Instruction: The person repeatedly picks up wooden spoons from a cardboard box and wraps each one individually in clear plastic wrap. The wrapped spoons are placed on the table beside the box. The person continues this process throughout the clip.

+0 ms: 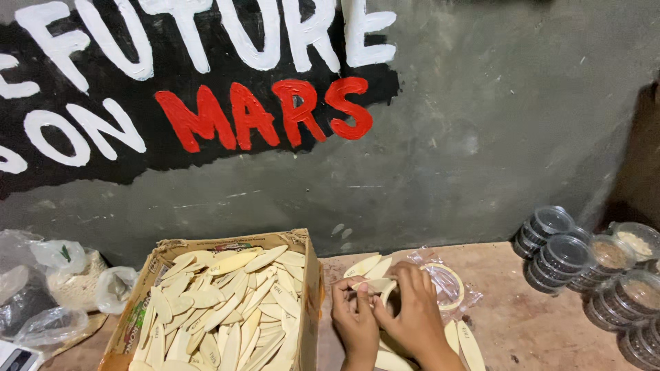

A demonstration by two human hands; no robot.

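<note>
Both hands, the left hand (pixel 354 312) and right hand (pixel 411 309), pinch a pale wooden stick (pixel 375 284) and tape roll (pixel 440 285) on the table (pixel 529 323), just right of the stick-filled cardboard box (pixel 311 275)

Two bare hands meet low in the frame, forearms rising from the bottom edge. The left hand (pixel 354 317) has its fingers curled inward, fingertips pinched together. The right hand (pixel 411 309) lies just beside it, touching, back facing up, fingers bent and pressed toward the left fingertips.
</note>
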